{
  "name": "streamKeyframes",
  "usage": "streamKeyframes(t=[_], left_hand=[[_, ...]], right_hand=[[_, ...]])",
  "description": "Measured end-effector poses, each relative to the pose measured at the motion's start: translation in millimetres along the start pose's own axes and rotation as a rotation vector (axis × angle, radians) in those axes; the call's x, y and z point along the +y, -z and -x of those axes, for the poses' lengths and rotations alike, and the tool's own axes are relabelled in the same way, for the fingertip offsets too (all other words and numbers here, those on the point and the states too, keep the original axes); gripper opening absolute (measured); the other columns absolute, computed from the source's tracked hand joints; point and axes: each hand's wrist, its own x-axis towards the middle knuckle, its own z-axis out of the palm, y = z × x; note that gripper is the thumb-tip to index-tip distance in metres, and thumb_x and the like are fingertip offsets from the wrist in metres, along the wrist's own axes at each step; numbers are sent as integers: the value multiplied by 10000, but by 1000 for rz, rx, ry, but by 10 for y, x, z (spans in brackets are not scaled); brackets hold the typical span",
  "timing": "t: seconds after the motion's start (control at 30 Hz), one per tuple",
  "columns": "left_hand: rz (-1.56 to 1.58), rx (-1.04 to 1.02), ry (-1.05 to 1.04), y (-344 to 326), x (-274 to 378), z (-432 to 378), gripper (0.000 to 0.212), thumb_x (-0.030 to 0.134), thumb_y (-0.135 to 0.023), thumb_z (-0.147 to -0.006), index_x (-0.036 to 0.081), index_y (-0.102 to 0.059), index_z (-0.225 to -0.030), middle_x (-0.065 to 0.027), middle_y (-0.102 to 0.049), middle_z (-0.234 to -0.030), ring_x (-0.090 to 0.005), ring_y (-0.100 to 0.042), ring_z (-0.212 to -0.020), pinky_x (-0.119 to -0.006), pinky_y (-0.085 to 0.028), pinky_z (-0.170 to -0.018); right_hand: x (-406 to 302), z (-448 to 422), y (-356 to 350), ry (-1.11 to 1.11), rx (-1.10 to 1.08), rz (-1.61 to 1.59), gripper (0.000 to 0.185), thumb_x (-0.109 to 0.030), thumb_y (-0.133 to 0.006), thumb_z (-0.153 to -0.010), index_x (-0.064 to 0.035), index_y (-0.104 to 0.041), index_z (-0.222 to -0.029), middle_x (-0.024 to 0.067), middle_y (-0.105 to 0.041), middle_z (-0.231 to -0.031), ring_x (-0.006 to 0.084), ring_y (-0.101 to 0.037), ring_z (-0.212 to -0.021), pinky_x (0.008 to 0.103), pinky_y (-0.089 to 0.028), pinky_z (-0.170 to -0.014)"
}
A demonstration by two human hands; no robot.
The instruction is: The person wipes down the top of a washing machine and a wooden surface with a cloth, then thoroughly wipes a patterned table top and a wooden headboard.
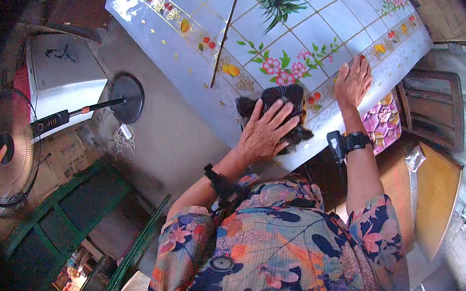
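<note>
My left hand (266, 129) lies with spread fingers on a crumpled dark cloth (281, 97), near the corner of the table closest to me. Whether its fingers grip the cloth or only press on it, I cannot tell. My right hand (353, 83) rests palm down on the printed plastic tablecloth (284, 45), by its right border, and holds nothing. A thin dark stick or cord (225, 39) lies on the tablecloth, left of the cloth and apart from both hands. Dark straps are around both wrists.
A wooden chair (434, 110) and a flower-patterned cushion (384, 122) are beside the table's right edge. At the left are a pedestal fan (11, 149), its round base (127, 97), a white box-like cabinet (68, 87) and a coiled white cable (124, 145) on the floor.
</note>
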Motion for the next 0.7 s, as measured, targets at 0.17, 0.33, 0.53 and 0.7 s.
streamKeyframes(t=[0.17,0.33,0.53,0.7], left_hand=[[-67,186,79,107,-246,-578,684,385,-660,-789,144,-428,-1385,-137,-309,-1496,-345,-254,-1393,-639,-149,-1092],[81,310,71,417,-717,-807,658,399,-558,-866,105,-370,-1423,-156,-326,-1490,-345,-242,-1401,-576,-142,-1115],[-252,448,509,4,-1683,-296,541,353,-385,-962,80,-366,-1429,-129,-317,-1508,-298,-216,-1423,-495,-96,-1147],[-123,473,510,64,-1544,-414,500,339,-334,-982,106,-397,-1420,-101,-329,-1508,-271,-227,-1425,-492,-103,-1146]], right_hand=[[-81,-19,16,25,-28,-122,549,-407,-461,-940,-34,-439,-1342,176,-421,-1379,366,-345,-1292,507,-237,-1087],[671,-177,-200,136,-91,-270,436,-317,-485,-953,-45,-485,-1294,181,-498,-1312,376,-466,-1196,489,-321,-1048],[-984,257,395,252,-190,-504,597,-474,-609,-796,-112,-514,-1262,233,-478,-1257,422,-414,-1223,547,-312,-1034],[-1433,741,649,447,-373,-286,720,-527,-684,-694,-216,-515,-1321,228,-356,-1412,467,-253,-1326,721,-228,-983]])
